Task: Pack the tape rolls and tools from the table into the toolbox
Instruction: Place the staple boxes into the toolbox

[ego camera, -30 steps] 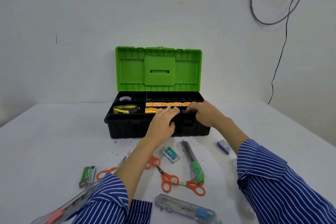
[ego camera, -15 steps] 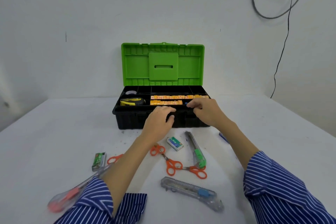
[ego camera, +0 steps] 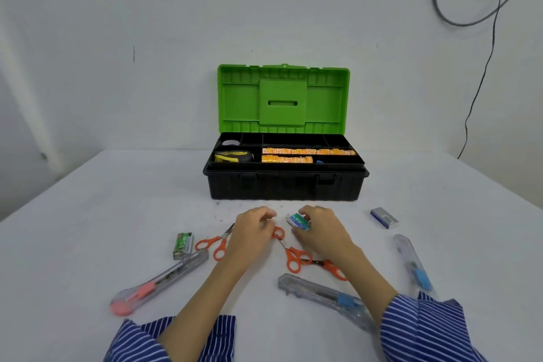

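The black toolbox stands open at the table's middle, green lid upright. Its tray holds a yellow tape measure, a tape roll and orange packs. In front of it, my left hand lies with curled fingers on the ring handle of orange scissors. My right hand curls round a small green-and-blue staple box lying on the table.
A second pair of orange scissors, a green staple box and a pink utility knife lie on the left. Two blue utility knives and a grey staple box lie on the right. Cables hang on the wall.
Both hands have left the toolbox tray and come back down to the table, the left onto the scissors, the right onto the small staple box. The camera has pulled back.
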